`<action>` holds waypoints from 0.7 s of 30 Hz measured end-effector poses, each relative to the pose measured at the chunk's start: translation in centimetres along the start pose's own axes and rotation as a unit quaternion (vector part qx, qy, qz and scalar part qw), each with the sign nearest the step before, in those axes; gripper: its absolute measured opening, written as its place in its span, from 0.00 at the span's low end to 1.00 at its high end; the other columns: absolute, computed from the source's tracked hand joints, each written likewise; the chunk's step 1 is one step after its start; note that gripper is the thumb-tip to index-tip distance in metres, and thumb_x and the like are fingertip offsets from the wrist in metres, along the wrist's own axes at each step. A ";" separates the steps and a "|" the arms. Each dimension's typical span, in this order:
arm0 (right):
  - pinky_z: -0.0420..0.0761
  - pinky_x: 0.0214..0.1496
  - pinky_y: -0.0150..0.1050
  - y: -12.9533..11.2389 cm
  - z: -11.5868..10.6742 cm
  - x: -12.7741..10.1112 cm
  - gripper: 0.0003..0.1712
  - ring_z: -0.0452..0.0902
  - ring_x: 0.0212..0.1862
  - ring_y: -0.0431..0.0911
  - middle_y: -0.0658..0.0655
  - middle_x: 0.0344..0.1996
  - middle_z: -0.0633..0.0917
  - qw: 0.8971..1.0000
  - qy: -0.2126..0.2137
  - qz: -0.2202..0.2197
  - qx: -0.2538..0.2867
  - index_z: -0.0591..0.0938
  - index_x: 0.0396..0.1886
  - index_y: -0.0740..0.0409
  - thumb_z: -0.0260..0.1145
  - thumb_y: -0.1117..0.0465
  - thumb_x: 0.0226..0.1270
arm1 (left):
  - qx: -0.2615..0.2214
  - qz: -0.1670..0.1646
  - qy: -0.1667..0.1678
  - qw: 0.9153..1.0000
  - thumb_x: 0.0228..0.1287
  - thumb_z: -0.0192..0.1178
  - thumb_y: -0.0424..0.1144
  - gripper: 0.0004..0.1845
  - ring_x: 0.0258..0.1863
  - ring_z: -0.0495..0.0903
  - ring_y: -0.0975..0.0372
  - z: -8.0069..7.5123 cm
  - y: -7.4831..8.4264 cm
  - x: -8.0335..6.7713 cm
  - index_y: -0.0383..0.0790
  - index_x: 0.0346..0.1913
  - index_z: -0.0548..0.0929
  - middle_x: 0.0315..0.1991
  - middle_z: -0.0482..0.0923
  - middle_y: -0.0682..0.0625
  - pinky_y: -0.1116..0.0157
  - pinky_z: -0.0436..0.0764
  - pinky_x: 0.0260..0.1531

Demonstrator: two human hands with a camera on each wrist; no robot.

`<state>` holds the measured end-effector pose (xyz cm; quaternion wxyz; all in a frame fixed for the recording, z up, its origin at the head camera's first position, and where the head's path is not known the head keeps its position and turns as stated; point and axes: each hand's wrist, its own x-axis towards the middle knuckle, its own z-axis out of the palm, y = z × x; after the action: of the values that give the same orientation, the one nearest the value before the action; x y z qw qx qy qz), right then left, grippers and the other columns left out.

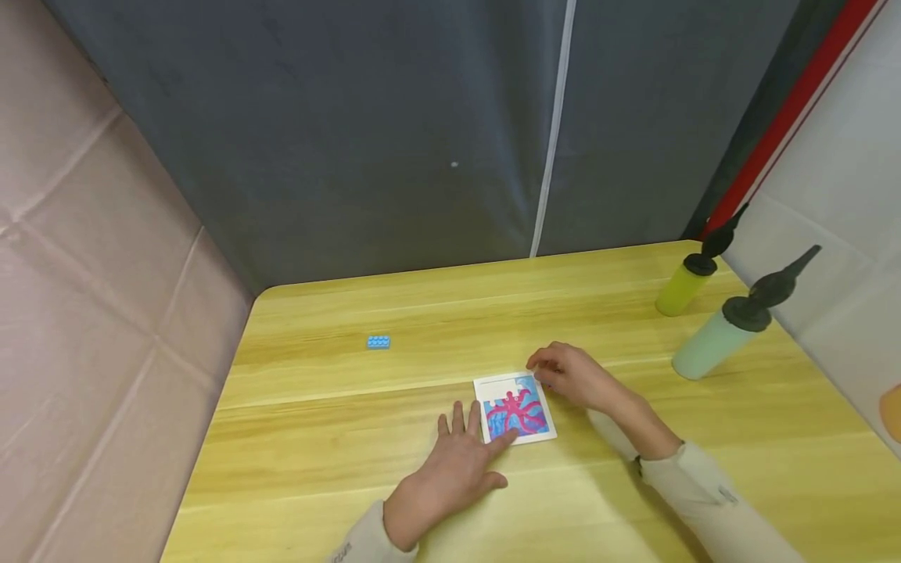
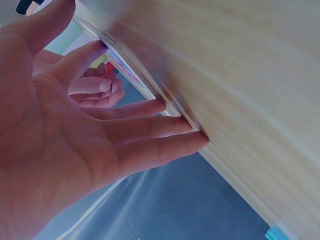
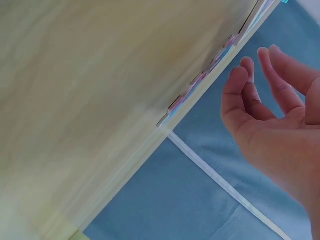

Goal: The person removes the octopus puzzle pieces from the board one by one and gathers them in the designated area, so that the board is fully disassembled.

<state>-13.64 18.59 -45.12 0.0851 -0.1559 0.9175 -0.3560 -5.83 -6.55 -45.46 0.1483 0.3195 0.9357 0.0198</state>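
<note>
A jigsaw puzzle [image 1: 516,408] with a pink octopus on blue sits in a white frame on the table; its upper left shows bare white. My left hand [image 1: 454,469] lies at its lower left, fingers straight and spread. The index fingertip touches the puzzle's lower edge, and the other fingertips reach the table beside the frame. By the frame's upper right corner is my right hand [image 1: 573,377], its fingers loosely bent. In the right wrist view nothing shows between its fingertips, and pink and blue puzzle pieces [image 3: 197,80] appear edge-on along the table.
A blue toy brick [image 1: 378,342] lies farther back, left of the puzzle. Two hand pumps with black tops, one yellow-green [image 1: 681,289] and one mint green [image 1: 714,344], stand at the table's right. A dark curtain [image 1: 394,141] hangs behind the table [image 1: 317,446].
</note>
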 end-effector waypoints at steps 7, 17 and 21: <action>0.78 0.42 0.37 -0.3 0.5 0.1 0.08 0.75 0.37 0.42 0.52 0.34 0.84 0.999 0.005 -0.021 -0.028 0.87 0.46 0.61 0.66 0.68 0.71 | 0.000 0.001 0.003 1.000 0.65 0.64 0.64 0.37 0.75 0.61 0.29 0.0 0.0 -0.1 0.71 0.77 0.67 0.77 0.61 0.28 0.35 0.72 0.66; 0.78 0.44 0.40 -0.6 1.0 0.2 0.08 0.75 0.39 0.44 0.52 0.37 0.84 0.999 -0.014 0.006 -0.050 0.88 0.47 0.56 0.67 0.66 0.72 | -0.004 0.007 0.004 1.000 0.65 0.64 0.63 0.37 0.74 0.61 0.28 0.1 -0.1 0.0 0.70 0.77 0.67 0.77 0.60 0.27 0.35 0.73 0.66; 0.78 0.46 0.41 -0.8 1.1 0.0 0.09 0.76 0.42 0.44 0.52 0.40 0.85 0.998 -0.018 -0.013 -0.057 0.90 0.45 0.55 0.67 0.67 0.71 | 0.000 0.008 0.004 1.000 0.65 0.64 0.64 0.37 0.74 0.61 0.28 0.0 -0.1 -0.1 0.70 0.77 0.67 0.77 0.60 0.27 0.35 0.73 0.66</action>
<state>-13.17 17.37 -45.37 0.0883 -0.1787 0.9325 -0.3012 -5.80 -6.65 -45.49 0.1440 0.3272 0.9336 0.0225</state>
